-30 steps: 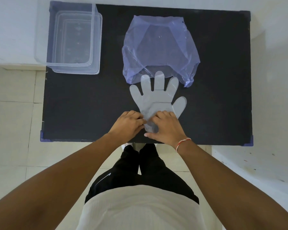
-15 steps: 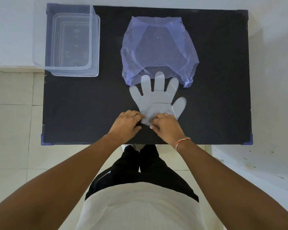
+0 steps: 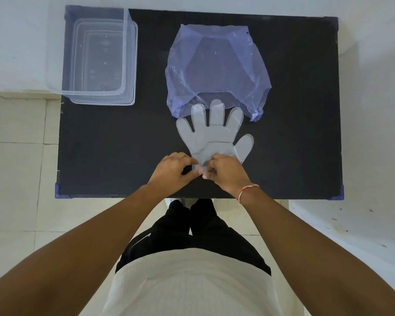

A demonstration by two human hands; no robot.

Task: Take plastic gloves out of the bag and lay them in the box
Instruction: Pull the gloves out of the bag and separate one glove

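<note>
A clear plastic glove (image 3: 213,135) lies flat on the black table (image 3: 114,144), fingers pointing away from me, its fingertips just over the mouth of the blue-tinted plastic bag (image 3: 217,67) behind it. My left hand (image 3: 172,171) and my right hand (image 3: 226,172) meet at the glove's cuff, both pinching its near edge with thumb and fingertips. The clear plastic box (image 3: 100,62) stands at the table's far left corner, nothing visible inside it.
The table's near edge (image 3: 198,197) runs just behind my wrists, with blue corner caps (image 3: 339,196) at the ends. White tiled floor lies to the left; a white surface lies to the right.
Both hands have stayed at the glove's cuff, working its edge with small finger moves. The glove, bag and box have not visibly shifted on the table.
</note>
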